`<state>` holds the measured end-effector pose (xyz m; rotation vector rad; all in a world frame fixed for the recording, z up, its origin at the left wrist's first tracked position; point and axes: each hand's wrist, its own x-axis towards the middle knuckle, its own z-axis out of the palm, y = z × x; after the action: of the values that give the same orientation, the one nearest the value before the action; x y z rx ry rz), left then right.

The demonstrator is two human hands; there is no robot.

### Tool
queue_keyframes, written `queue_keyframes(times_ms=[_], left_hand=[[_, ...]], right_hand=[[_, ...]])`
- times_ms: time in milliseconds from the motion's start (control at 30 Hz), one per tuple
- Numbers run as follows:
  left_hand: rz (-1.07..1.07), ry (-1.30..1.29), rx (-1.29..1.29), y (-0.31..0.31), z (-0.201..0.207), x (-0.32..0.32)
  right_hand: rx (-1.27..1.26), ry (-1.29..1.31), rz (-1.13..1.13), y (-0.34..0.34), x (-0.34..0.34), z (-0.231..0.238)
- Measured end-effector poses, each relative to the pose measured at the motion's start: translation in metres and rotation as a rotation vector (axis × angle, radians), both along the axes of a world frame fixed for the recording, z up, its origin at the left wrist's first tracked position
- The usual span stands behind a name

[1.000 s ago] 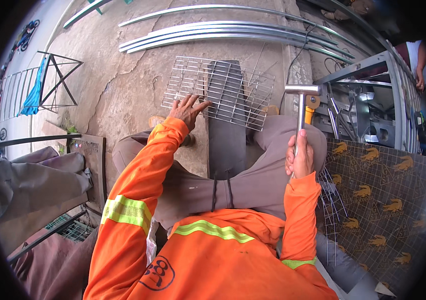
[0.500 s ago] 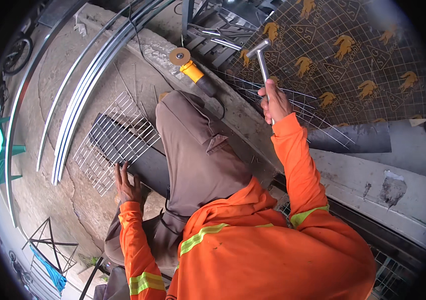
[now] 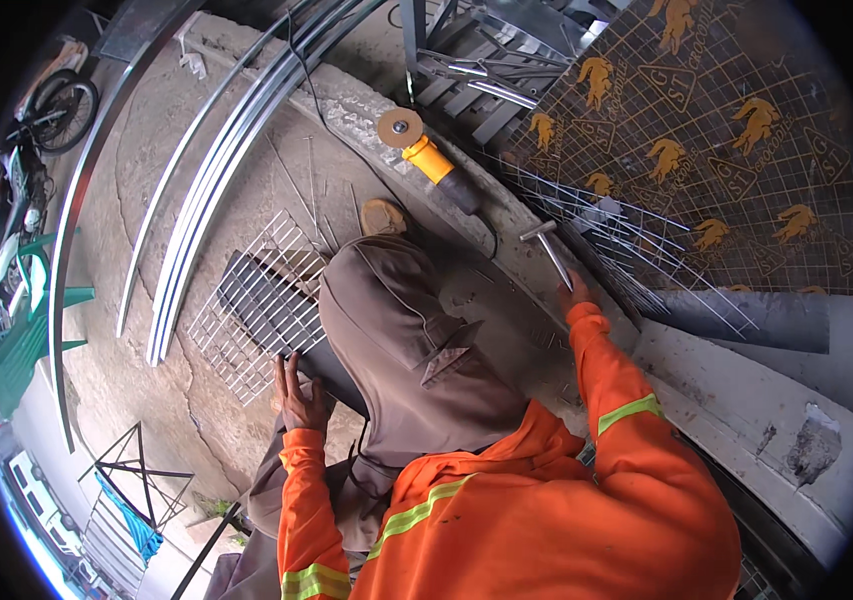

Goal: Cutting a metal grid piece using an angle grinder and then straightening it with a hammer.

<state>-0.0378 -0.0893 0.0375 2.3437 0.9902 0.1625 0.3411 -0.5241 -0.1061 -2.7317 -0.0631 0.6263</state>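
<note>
My right hand (image 3: 574, 291) is wrapped round the handle of a metal hammer (image 3: 552, 255), whose head points up and left near the concrete ledge. With fingers stretched out, my left hand (image 3: 303, 402) rests at the near edge of a welded wire grid (image 3: 246, 346). This grid of thin bright rods lies over a dark flat slab (image 3: 332, 366) on the ground, left of my bent knee. Part of the grid and slab is hidden behind my trouser leg.
An angle grinder (image 3: 430, 158) with a yellow body lies on the concrete ledge (image 3: 351, 95), its cable trailing. Long metal bars (image 3: 196, 215) stretch along the left. Thin rods (image 3: 636, 245) lie beside a patterned dark board (image 3: 706, 130). A green chair (image 3: 31, 335) stands far left.
My right hand has brought the hammer down from a raised position towards the ledge. My left hand stays at the grid's edge. The whole view has shifted slightly.
</note>
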Motion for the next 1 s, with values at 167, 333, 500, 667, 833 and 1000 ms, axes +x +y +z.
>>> queue_keyframes(times_ms=[167, 333, 500, 667, 833, 1000], left_hand=[[0.092, 0.007, -0.031, -0.005, -0.003, 0.007], [0.132, -0.049, 0.025, -0.008, -0.012, 0.012], [0.141, -0.061, 0.055, -0.007, -0.011, 0.008], [0.179, -0.077, -0.015, -0.004, -0.013, 0.002], [0.212, -0.092, -0.032, -0.004, -0.015, 0.004], [0.211, -0.107, -0.02, -0.002, -0.015, 0.006]], right_hand=[[-0.135, 0.014, -0.035, -0.028, 0.005, -0.076], [-0.061, 0.165, 0.08, -0.01, 0.002, -0.078], [-0.069, 0.178, 0.483, 0.037, -0.008, -0.035], [0.391, -0.106, 0.139, 0.126, 0.082, 0.089], [0.82, -0.684, 0.354, 0.25, 0.233, 0.301], [0.087, -1.028, 0.316, 0.323, 0.358, 0.418]])
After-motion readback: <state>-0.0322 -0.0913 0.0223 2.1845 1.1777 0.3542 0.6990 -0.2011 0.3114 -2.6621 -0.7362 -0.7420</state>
